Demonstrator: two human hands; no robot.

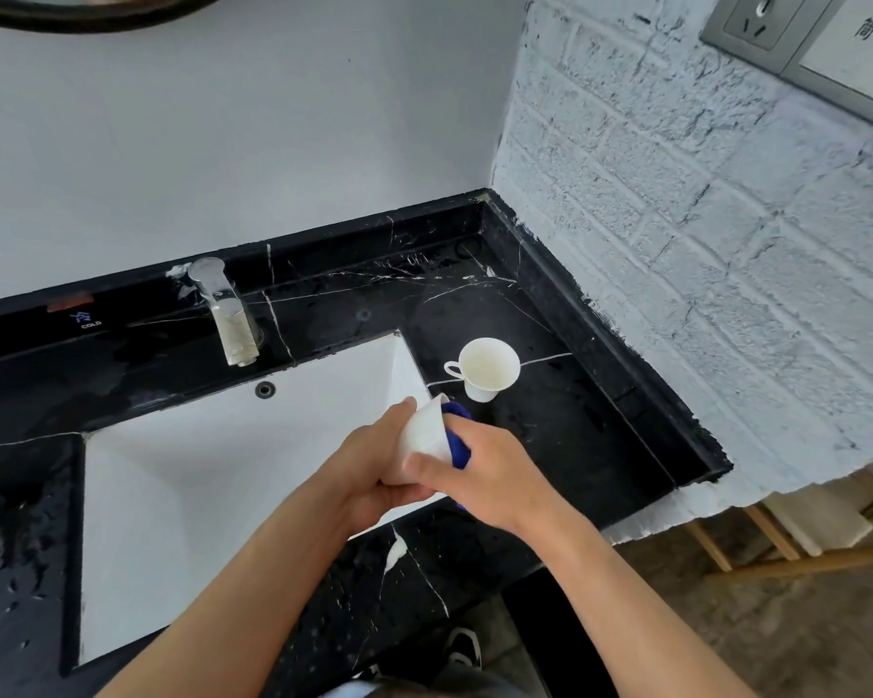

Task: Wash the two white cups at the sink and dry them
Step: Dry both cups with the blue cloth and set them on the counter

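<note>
One white cup (426, 436) is tilted on its side over the right edge of the white sink (182, 476), held from the left by my left hand (374, 460). My right hand (495, 476) presses a blue cloth (457, 435) against the cup's mouth, its thumb lying across the cup's wall. Most of the cloth is hidden under my fingers. The second white cup (487, 367) stands upright on the black marble counter (575, 435) just beyond my hands, handle to the left, apart from them.
A chrome faucet (228, 314) stands at the back of the sink, no water running. Water drops lie on the counter at the left. A white brick wall (701, 294) bounds the counter's right side. A wooden frame (802, 541) stands on the floor at the lower right.
</note>
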